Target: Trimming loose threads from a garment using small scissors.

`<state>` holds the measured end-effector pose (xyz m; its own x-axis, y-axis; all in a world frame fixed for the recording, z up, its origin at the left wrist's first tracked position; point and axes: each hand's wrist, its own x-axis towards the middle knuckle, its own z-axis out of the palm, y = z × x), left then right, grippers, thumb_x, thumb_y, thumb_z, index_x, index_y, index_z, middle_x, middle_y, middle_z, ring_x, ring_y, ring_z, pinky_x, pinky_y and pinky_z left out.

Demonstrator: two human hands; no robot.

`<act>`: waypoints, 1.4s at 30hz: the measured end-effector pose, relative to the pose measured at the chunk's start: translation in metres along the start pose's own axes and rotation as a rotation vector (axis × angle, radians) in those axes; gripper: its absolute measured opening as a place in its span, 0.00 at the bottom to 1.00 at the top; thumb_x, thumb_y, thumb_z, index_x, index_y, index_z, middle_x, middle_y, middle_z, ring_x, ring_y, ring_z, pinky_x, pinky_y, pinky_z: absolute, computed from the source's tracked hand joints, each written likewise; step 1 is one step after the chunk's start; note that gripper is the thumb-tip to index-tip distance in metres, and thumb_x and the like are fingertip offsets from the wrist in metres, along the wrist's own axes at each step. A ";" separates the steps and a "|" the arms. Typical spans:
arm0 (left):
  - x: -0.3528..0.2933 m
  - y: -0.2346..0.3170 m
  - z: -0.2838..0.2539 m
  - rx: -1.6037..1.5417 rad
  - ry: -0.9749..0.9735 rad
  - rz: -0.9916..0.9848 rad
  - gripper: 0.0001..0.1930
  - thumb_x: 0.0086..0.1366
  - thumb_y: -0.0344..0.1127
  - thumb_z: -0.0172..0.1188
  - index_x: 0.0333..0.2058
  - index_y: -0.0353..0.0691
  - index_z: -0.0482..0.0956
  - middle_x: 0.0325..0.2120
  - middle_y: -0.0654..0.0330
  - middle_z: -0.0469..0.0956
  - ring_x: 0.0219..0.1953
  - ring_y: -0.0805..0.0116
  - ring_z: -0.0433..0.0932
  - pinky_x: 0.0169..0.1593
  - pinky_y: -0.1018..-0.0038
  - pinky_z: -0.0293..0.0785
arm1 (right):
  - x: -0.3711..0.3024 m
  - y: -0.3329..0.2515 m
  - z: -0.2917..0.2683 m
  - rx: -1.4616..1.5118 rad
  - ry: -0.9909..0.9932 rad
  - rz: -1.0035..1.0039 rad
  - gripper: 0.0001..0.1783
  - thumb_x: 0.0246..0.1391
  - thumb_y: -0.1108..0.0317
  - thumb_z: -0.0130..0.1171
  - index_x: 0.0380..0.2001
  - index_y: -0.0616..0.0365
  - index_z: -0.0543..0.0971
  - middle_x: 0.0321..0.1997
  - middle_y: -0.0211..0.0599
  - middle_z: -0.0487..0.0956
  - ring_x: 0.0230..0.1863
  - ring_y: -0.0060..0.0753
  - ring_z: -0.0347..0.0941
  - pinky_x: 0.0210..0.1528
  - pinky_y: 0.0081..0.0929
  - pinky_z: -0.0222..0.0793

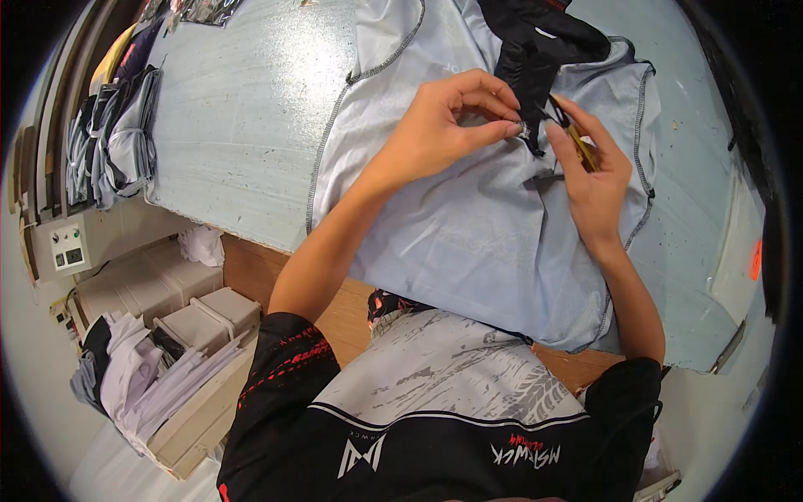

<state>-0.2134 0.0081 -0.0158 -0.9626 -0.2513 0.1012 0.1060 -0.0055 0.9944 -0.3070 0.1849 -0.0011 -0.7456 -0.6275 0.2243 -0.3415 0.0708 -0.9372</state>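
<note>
One pale garment (468,222) is lying seams-out across the near edge of the counter (234,125), probably for easy reach. I'm pinching its black placket (531,75) with my left hand (452,121), seemingly steadying it for the yellow snips (583,149) my right hand (600,180) is gripping. Both forearms (335,222) are angling inward over that edge, the hands working close but not touching.

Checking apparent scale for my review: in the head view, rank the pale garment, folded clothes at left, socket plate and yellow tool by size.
1. Pale garment
2. Folded clothes
Smallest, unranked: socket plate and yellow tool; the right hand partly hides the tool.
</note>
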 end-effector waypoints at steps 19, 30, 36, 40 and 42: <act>0.002 0.000 0.007 0.028 -0.018 -0.051 0.15 0.58 0.18 0.61 0.38 0.35 0.63 0.33 0.53 0.81 0.38 0.72 0.80 0.42 0.79 0.76 | 0.012 0.017 -0.009 0.284 -0.151 0.288 0.07 0.55 0.72 0.61 0.36 0.64 0.80 0.33 0.25 0.78 0.35 0.11 0.71 0.38 0.11 0.66; 0.004 0.001 0.008 -0.063 0.013 0.003 0.16 0.55 0.19 0.63 0.38 0.34 0.66 0.33 0.55 0.80 0.34 0.73 0.80 0.40 0.79 0.76 | 0.012 0.008 -0.009 0.307 -0.258 0.289 0.08 0.54 0.72 0.62 0.36 0.65 0.80 0.33 0.26 0.78 0.35 0.12 0.71 0.39 0.12 0.66; 0.003 0.001 0.009 -0.027 0.006 0.010 0.14 0.55 0.19 0.63 0.37 0.33 0.68 0.32 0.57 0.80 0.34 0.75 0.79 0.40 0.80 0.76 | 0.015 0.016 -0.012 0.345 -0.242 0.335 0.07 0.54 0.72 0.62 0.36 0.64 0.80 0.33 0.25 0.78 0.35 0.11 0.71 0.39 0.11 0.65; 0.003 -0.007 0.010 -0.019 0.003 0.034 0.13 0.55 0.18 0.63 0.37 0.33 0.69 0.32 0.58 0.80 0.34 0.75 0.79 0.40 0.80 0.76 | 0.015 0.012 -0.012 0.367 -0.153 0.341 0.07 0.54 0.69 0.62 0.36 0.59 0.80 0.26 0.17 0.74 0.23 0.04 0.62 0.25 0.08 0.55; 0.003 -0.007 0.008 -0.034 0.002 0.020 0.13 0.55 0.19 0.63 0.37 0.33 0.70 0.32 0.58 0.80 0.35 0.75 0.79 0.41 0.80 0.76 | 0.014 0.011 -0.013 0.380 -0.138 0.384 0.07 0.55 0.68 0.62 0.36 0.58 0.80 0.23 0.15 0.72 0.19 0.02 0.58 0.20 0.08 0.49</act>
<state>-0.2189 0.0155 -0.0219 -0.9598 -0.2533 0.1206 0.1332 -0.0331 0.9905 -0.3287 0.1865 -0.0047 -0.6853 -0.7093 -0.1651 0.1893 0.0454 -0.9809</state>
